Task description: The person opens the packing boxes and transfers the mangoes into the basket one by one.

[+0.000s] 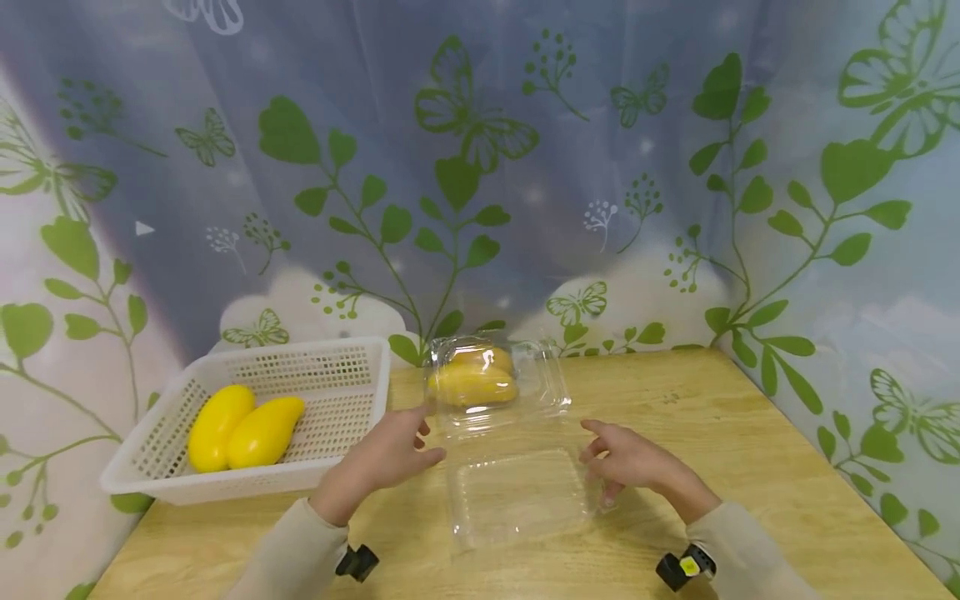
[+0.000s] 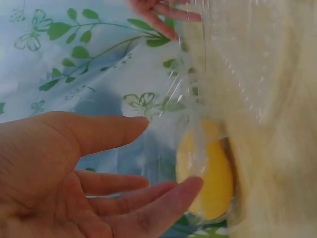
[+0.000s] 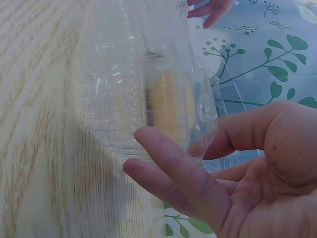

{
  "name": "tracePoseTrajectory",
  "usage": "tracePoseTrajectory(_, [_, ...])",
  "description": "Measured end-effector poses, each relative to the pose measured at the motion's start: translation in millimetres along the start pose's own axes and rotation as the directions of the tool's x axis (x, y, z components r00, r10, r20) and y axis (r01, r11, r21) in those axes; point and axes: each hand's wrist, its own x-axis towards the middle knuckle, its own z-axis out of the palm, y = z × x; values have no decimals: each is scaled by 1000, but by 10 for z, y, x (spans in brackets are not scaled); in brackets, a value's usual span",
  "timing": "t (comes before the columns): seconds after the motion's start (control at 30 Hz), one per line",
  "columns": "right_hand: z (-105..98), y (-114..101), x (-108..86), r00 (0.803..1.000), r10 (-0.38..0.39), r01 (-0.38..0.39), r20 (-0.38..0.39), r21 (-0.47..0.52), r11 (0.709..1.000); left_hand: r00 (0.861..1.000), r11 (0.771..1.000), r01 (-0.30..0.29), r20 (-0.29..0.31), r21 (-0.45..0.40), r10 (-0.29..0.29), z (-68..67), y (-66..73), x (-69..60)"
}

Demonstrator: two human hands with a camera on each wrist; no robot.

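One printed curtain point(image 1: 360, 75) backs the workspace; in front of it we identify the wooden table point(image 1: 705, 408). At the table's left side stands the white basket point(image 1: 247, 482). To its right, we locate the clear plastic container point(image 1: 540, 375), with its fruit-bearing half at the rear, near the curtain, and its front half point(image 1: 517, 492) nearer the person. We cannot tell whether the front half rests flat on the wood.

The left hand point(image 1: 390, 450) is just beside the container's left side, thumb and fingers spread, pinching nothing. The right hand point(image 1: 633, 458) is at the front half's right edge, thumb and fingers apart; we cannot confirm contact with the plastic. Two mangoes point(image 1: 265, 432) lie side by side in the basket. Inside the container lie the packed mangoes point(image 1: 474, 385); glare prevents a firm count.

Caution: we judge that uneven force between the hands could twist the thin plastic and misalign its halves. A sharp tug could slide the container and roll its fruit.

Markings: we find no legible brand, label or writing. The black wrist devices point(image 1: 357, 563) show none; the right one bears a yellow patch point(image 1: 689, 567).
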Motion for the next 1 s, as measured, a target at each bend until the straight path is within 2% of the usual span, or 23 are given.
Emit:
tracePoseTrajectory(0.13, [-10, -2, -19, 1000, -10, 10, 6, -12, 1000, 1000, 1000, 11, 20, -13, -10, 150, -19, -51])
tracePoseTrajectory(0.3, [-38, 6, -62, 1000, -20, 21, 7, -16, 1000, 997, 999, -26, 73, -30, 28, 316, -14, -96])
tracePoseTrajectory(0.53, [-52, 30, -68, 1000, -19, 19, 16, -22, 1000, 991, 985, -67, 106, -159, 85, 458, 9, -74])
tracePoseTrajectory(0.63, [-62, 46, -85, 1000, -18, 18, 9, -27, 999, 991, 985, -72, 97, -159, 88, 515, 32, -56])
tracePoseTrajectory(0.8, [-96, 85, -121, 1000, -6, 6, -8, -41, 999, 995, 991, -82, 51, -101, 87, 584, 75, -15])
tracePoseTrajectory(1.0, [-154, 134, -149, 1000, 10, -11, -20, -25, 1000, 996, 988, -83, 11, -133, 85, 691, 111, 30])
